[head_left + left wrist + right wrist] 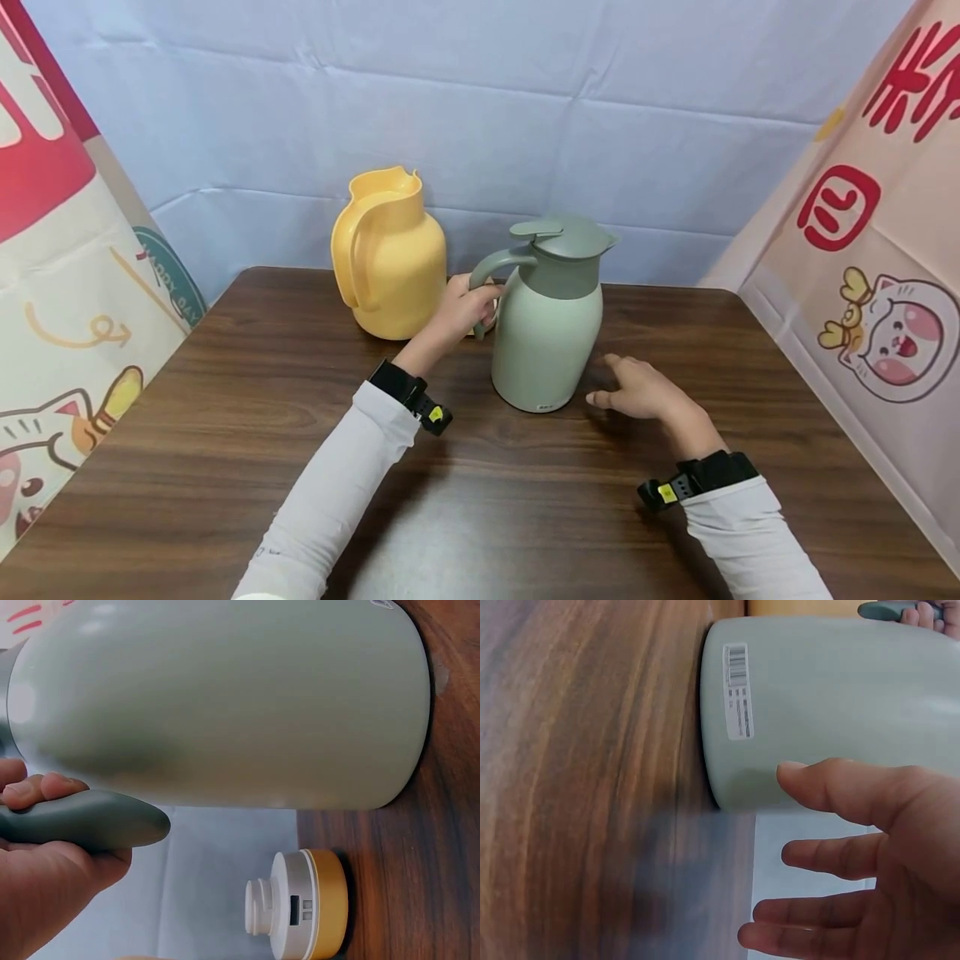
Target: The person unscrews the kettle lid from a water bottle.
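Lidded jug [549, 321] right of open jug [390, 254], loose stopper [296, 904] seemingly between.

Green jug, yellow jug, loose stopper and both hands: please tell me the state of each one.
Green thermos jug: upright on the wooden table, lid on.
Yellow thermos jug: upright behind it, top open, no lid.
Yellow-and-white stopper: off its jug, standing on the table.
Left hand: grip closed round the green jug's handle.
Right hand: open, fingers relaxed beside the green jug's base.
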Demonstrator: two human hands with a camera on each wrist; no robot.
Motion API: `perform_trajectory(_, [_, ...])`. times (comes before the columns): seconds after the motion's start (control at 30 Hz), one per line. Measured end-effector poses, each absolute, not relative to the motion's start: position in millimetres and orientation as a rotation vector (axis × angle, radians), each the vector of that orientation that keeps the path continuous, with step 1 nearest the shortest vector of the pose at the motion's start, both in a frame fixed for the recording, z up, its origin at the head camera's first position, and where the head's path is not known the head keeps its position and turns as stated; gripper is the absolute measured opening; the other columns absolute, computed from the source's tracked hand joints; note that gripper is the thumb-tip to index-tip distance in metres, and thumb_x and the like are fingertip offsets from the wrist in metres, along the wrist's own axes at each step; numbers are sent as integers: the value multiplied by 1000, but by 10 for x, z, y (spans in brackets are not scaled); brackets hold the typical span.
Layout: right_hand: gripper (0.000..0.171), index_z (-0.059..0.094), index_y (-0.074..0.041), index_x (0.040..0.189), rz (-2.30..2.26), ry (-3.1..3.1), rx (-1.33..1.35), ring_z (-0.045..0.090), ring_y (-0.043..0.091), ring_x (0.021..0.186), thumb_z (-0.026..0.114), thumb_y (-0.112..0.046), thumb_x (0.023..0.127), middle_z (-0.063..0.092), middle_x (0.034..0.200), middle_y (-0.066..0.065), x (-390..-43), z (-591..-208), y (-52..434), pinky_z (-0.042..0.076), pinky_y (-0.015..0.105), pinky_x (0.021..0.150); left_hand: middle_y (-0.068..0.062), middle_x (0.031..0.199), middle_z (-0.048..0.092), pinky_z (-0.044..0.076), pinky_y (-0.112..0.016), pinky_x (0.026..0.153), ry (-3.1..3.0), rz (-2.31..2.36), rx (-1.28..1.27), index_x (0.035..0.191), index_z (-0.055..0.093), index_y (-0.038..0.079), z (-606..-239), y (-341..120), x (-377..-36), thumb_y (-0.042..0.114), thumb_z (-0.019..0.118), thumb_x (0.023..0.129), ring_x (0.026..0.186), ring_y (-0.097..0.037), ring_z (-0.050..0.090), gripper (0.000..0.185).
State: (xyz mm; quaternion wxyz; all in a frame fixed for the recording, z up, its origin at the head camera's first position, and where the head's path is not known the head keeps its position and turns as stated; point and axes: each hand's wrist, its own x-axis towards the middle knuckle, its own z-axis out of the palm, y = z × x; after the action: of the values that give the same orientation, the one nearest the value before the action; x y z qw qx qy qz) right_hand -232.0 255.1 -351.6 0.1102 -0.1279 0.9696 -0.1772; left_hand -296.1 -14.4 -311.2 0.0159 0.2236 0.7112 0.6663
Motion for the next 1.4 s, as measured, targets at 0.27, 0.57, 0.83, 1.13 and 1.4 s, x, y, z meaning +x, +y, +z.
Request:
perform_trajectory(0.27, [73, 31, 17, 134, -494, 2834, -391, 38, 50, 118, 64, -29, 86, 40, 128, 38, -2271, -3521, 2493, 36, 56, 91, -8, 47, 34, 33, -32, 52, 2141, 2102, 763, 57, 40, 4, -3118, -249, -2843, 6, 49, 92, 48, -26, 38, 36])
perform_trajectory(0.57, [74, 34, 16, 133, -459, 2832, -427, 42, 48, 116, 67, -29, 84, 43, 125, 36, -2174, -3519, 2389, 39, 54, 88, -5, 46, 31, 33, -32, 52, 2117, 2123, 757, 55, 35, 8, -3129, -341, -2718, 5, 50, 89, 46, -25, 37, 37])
perform_trajectory(0.83, [77, 32, 15, 135, -466, 2801, -444, 41, 47, 117, 67, -30, 84, 41, 128, 36, -2112, -3507, 2289, 39, 54, 89, -3, 47, 30, 32, -32, 53, 2102, 2122, 745, 56, 35, 8, -3125, -473, -2590, 4, 51, 88, 47, -24, 35, 36])
perform_trajectory(1.13, [73, 35, 14, 134, -482, 2771, -519, 47, 41, 113, 69, -27, 83, 46, 123, 31, -2077, -3576, 2182, 42, 50, 87, -6, 49, 29, 31, -32, 53, 2047, 2138, 805, 56, 33, -1, -3148, -684, -2422, 2, 49, 89, 48, -28, 31, 36])
perform_trajectory(1.4, [68, 41, 9, 132, -465, 2770, -571, 53, 29, 94, 70, -25, 81, 52, 113, 22, -2067, -3606, 2072, 45, 43, 76, -6, 50, 28, 31, -30, 51, 2004, 2162, 849, 57, 32, -2, -3167, -801, -2323, 3, 48, 88, 48, -28, 29, 35])
